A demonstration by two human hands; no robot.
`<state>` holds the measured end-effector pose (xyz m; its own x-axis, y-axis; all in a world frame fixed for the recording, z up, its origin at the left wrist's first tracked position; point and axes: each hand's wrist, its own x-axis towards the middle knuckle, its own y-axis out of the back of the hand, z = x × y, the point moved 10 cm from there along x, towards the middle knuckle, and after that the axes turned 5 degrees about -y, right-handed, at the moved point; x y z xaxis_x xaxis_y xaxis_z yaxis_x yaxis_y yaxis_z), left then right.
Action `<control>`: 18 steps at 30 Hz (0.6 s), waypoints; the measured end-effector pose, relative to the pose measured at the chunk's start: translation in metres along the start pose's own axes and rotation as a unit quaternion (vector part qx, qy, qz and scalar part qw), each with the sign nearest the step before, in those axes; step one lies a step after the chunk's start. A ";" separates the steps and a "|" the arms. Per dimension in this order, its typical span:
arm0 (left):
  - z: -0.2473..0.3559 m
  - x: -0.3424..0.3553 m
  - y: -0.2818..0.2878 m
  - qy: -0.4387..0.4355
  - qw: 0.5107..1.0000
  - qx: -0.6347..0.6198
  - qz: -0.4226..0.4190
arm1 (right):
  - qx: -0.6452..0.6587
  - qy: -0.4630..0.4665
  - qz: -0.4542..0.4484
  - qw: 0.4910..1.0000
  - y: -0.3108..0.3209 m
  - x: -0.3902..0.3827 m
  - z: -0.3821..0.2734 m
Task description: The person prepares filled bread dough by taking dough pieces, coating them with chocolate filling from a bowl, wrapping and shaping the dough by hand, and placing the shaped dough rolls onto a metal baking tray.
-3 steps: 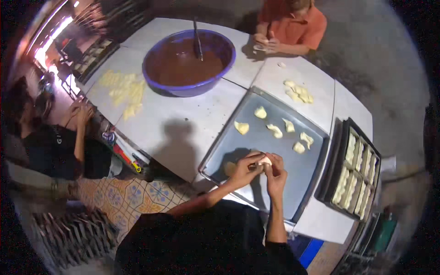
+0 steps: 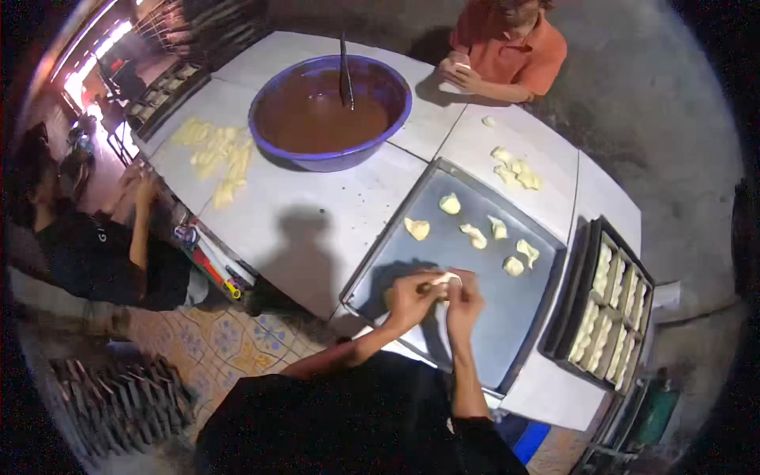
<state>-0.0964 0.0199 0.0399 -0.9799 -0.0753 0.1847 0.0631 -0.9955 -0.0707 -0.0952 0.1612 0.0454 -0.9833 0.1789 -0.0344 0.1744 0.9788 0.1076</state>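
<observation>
Above the near part of a grey metal tray [image 2: 483,317], both my hands close on one small piece of pale dough [image 2: 448,278]. My left hand [image 2: 411,302] pinches it from the left, and my right hand [image 2: 464,304] grips it from the right, fingers curled. The fingers cover most of the piece. Several loose dough pieces lie on the tray beyond my hands, among them a rounded lump [image 2: 450,203], a twisted strip [image 2: 474,236] and a folded piece [image 2: 527,252]. Another piece is partly hidden behind my left hand.
A purple basin [image 2: 331,161] of brown liquid holds a dark-handled utensil [image 2: 345,75]. Flattened dough pieces [image 2: 226,162] lie left of it, and a dough pile [image 2: 516,169] lies beyond the tray. Black molds [image 2: 590,317] with dough stand right. Co-workers sit at left [image 2: 103,253] and far side [image 2: 507,51].
Both my hands have shifted slightly left and turned a little around the dough piece. The far person's head and hands have moved slightly. The whole view has tilted a bit.
</observation>
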 end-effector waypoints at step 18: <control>0.021 0.085 0.001 -0.074 0.914 -0.159 -0.365 | 0.252 -0.162 -0.167 0.939 -0.050 0.024 0.000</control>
<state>-0.1757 0.0113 0.0760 -0.7014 0.5717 0.4258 -0.6783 -0.7189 -0.1521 -0.1281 0.1163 0.0391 -0.9341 -0.2047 -0.2926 -0.0571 0.8945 -0.4434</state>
